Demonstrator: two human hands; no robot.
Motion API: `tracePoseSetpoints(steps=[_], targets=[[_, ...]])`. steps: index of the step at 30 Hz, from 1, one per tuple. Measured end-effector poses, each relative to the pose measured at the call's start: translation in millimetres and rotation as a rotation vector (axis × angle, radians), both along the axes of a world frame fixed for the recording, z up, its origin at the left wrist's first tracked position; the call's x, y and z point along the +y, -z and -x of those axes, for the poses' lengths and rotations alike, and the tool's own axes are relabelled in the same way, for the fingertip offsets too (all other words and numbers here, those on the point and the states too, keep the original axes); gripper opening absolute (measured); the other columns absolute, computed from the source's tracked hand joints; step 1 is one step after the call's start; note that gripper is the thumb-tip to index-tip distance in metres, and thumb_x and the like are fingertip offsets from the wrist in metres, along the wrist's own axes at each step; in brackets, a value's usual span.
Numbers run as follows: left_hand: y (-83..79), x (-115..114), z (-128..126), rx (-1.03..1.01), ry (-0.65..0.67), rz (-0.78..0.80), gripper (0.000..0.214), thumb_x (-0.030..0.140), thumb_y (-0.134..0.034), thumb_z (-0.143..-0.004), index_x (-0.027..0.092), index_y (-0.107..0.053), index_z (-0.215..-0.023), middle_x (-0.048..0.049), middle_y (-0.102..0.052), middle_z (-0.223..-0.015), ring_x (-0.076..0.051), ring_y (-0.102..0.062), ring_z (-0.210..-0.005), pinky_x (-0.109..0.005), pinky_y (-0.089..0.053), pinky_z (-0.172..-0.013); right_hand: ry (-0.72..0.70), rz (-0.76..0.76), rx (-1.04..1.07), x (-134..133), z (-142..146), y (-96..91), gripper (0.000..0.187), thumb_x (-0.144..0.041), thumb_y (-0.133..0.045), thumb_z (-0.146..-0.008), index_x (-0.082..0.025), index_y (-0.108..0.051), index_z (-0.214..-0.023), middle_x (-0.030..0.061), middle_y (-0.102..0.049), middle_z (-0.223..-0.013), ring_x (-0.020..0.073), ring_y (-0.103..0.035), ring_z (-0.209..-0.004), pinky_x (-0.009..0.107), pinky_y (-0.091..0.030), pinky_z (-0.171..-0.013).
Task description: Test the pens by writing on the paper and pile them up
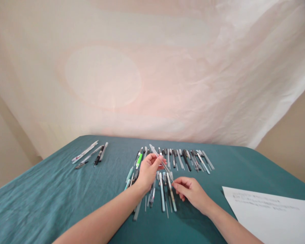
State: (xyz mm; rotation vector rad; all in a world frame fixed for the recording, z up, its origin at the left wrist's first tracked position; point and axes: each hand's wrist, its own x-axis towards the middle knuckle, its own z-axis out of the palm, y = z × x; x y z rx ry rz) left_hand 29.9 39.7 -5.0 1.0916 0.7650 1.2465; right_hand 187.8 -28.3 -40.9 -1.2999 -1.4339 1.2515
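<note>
My left hand (148,171) is raised a little over the table and pinches a clear pen (159,158) that points up and to the left. My right hand (190,191) rests low on the cloth, fingers curled, its fingertips at the top of a clear pen (171,191) lying in the near row. Several pens (161,195) lie side by side under and between my hands. A second row of pens (190,159) lies further back.
A teal cloth (53,196) covers the table. A small group of pens (91,154) lies apart at the back left. A white printed sheet (269,213) sits at the near right. A pale draped sheet (152,67) hangs behind the table.
</note>
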Motion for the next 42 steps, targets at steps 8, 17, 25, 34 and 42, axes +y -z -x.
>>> tracePoseSetpoints(steps=[8,17,25,34,42], targets=[[4.5,0.9,-0.1,-0.017,0.010,0.057,0.028,0.039,-0.065,-0.068,0.015,-0.053,-0.077,-0.0033,-0.064,-0.073,-0.015,-0.060,-0.069,-0.029,-0.049,-0.066,-0.023,0.007,0.077,-0.3,-2.1,0.4,0.037,-0.047,-0.050,-0.077,-0.014,-0.062,-0.089,-0.0019,-0.055,-0.056,0.0072,-0.045,-0.043,0.020,-0.037,-0.043],[-1.4,6.8,6.0,-0.031,-0.007,0.033,0.029,0.040,-0.064,-0.068,0.015,-0.055,-0.079,-0.0042,-0.064,-0.074,-0.013,-0.060,-0.066,-0.027,-0.048,-0.064,-0.110,0.044,-0.031,-5.4,0.3,-13.5,0.036,-0.045,-0.046,-0.080,-0.013,-0.063,-0.079,-0.0017,-0.054,-0.054,0.0062,-0.046,-0.042,0.017,-0.033,-0.041],[-5.0,19.1,14.7,-0.044,-0.126,0.029,0.032,0.043,-0.065,-0.065,0.015,-0.057,-0.078,-0.0037,-0.063,-0.073,-0.014,-0.059,-0.067,-0.024,-0.047,-0.060,-0.270,0.160,-0.290,-10.3,-13.0,-26.8,0.026,-0.036,-0.050,-0.077,-0.014,-0.063,-0.073,-0.0006,-0.058,-0.052,0.0063,-0.046,-0.039,0.016,-0.032,-0.039],[-10.0,42.2,37.0,-0.119,-0.323,0.039,0.036,0.047,-0.064,-0.065,0.014,-0.056,-0.078,-0.0032,-0.062,-0.073,-0.011,-0.058,-0.064,-0.020,-0.045,-0.057,-0.127,0.149,-0.635,-24.0,-26.7,-46.8,0.025,-0.026,-0.046,-0.074,-0.016,-0.060,-0.057,0.0032,-0.062,-0.048,0.0108,-0.052,-0.037,0.018,-0.032,-0.037],[-7.7,27.1,24.6,-0.064,-0.224,0.068,0.034,0.045,-0.067,-0.063,0.015,-0.057,-0.077,-0.0018,-0.062,-0.072,-0.011,-0.057,-0.062,-0.021,-0.044,-0.056,-0.012,0.103,-0.996,-28.3,-20.5,-55.2,0.034,-0.015,-0.046,-0.068,-0.018,-0.043,-0.034,0.0053,-0.058,-0.038,0.0131,-0.052,-0.034,0.021,-0.032,-0.039]])
